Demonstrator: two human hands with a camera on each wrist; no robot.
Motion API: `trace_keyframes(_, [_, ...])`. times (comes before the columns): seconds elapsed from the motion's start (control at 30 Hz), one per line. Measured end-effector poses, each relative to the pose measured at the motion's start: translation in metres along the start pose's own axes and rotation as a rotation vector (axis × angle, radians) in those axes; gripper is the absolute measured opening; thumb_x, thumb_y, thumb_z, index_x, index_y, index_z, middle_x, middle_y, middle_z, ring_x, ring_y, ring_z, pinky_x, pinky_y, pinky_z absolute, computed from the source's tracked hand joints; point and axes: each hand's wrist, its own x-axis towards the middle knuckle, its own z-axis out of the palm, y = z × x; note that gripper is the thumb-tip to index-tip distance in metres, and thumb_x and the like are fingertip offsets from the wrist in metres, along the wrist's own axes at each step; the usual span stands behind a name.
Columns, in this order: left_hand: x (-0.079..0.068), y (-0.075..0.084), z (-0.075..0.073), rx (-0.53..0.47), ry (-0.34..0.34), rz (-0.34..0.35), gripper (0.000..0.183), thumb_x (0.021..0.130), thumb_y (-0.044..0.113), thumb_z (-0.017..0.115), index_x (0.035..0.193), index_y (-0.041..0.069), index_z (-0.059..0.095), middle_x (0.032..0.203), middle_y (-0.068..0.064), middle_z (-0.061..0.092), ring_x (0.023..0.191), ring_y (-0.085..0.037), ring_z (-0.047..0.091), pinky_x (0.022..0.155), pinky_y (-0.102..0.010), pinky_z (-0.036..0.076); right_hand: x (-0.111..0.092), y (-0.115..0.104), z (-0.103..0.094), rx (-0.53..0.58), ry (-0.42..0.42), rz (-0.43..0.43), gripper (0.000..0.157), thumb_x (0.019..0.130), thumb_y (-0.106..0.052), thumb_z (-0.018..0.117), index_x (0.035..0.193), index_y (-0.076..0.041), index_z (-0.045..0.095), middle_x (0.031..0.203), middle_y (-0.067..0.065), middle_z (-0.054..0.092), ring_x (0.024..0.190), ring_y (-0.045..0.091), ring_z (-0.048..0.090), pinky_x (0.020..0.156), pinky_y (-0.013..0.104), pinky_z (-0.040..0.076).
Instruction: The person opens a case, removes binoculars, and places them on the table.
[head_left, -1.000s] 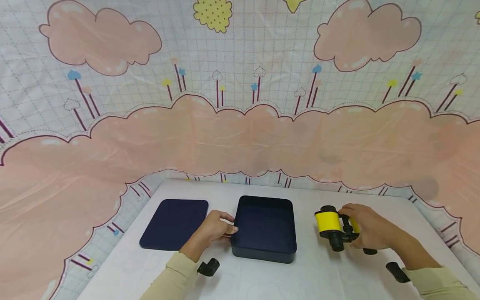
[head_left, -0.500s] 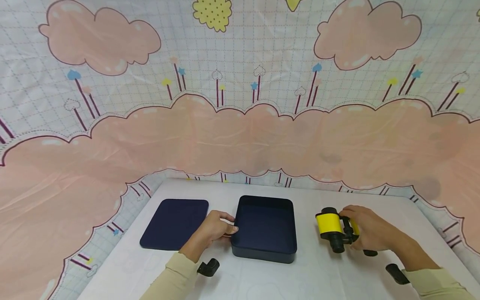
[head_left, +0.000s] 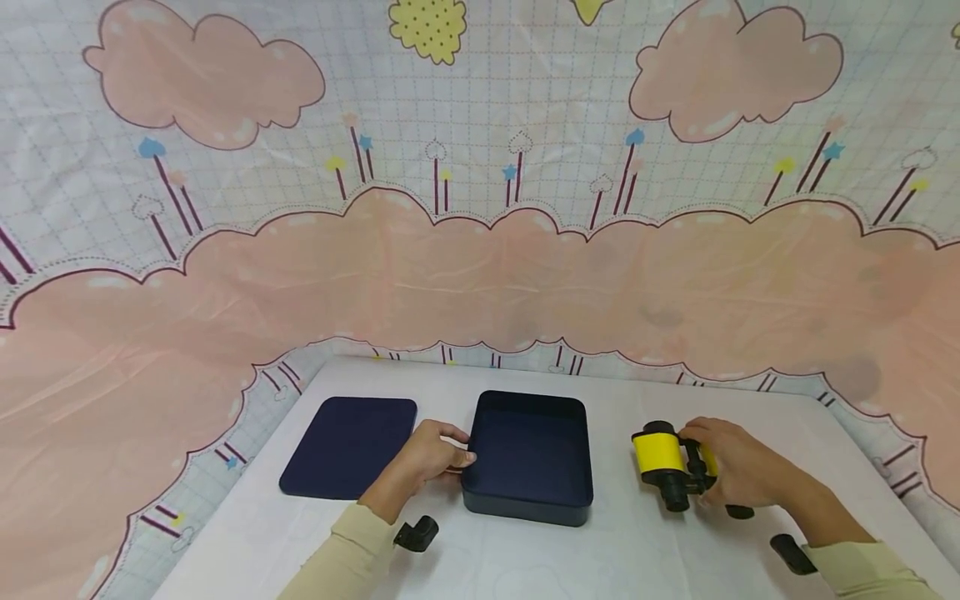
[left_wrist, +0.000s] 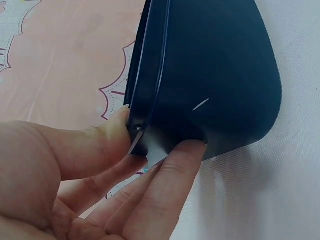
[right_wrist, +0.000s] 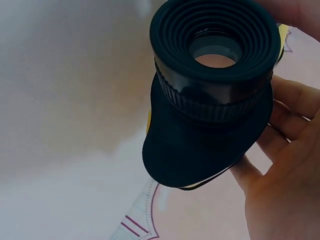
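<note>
A dark navy open box [head_left: 528, 450] stands at mid-table in the head view, its bare inside visible. My left hand [head_left: 426, 458] grips its left wall; in the left wrist view the thumb lies at the rim and the fingers touch the box's outer side [left_wrist: 220, 75]. To the right of the box, my right hand [head_left: 742, 467] holds yellow and black binoculars [head_left: 662, 457] by their right barrel. One black eyepiece [right_wrist: 215, 45] fills much of the right wrist view, with fingers behind and beside it. Whether the binoculars touch the table cannot be told.
A flat navy lid [head_left: 348, 448] lies left of the box on the white table [head_left: 615, 558]. Black wrist devices [head_left: 417, 535] sit near both cuffs. A cloud-patterned cloth [head_left: 480, 283] hangs behind the table.
My right hand and the binoculars have come slightly lower and nearer to me. The left hand, the box and the lid look unmoved.
</note>
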Motion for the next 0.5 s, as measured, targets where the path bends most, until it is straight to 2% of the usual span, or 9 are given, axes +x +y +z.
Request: trace_keyframes(0.5, [0.0003,0.0002,0.0011,0.023,0.013,-0.002,0.038,0.084,0.001,0.074,0.12,-0.003,0.064,0.104,-0.016,0.066,0.08,-0.018,0.065,0.073,-0.036,0.06,-0.0008,0.004,0.0074,-0.007,0.011,-0.006,0.089,0.056,-0.036,0.093,0.131,-0.003,0.057,0.138,0.021,0.053,0.126,0.046,0.048,0.102,0.067,0.04])
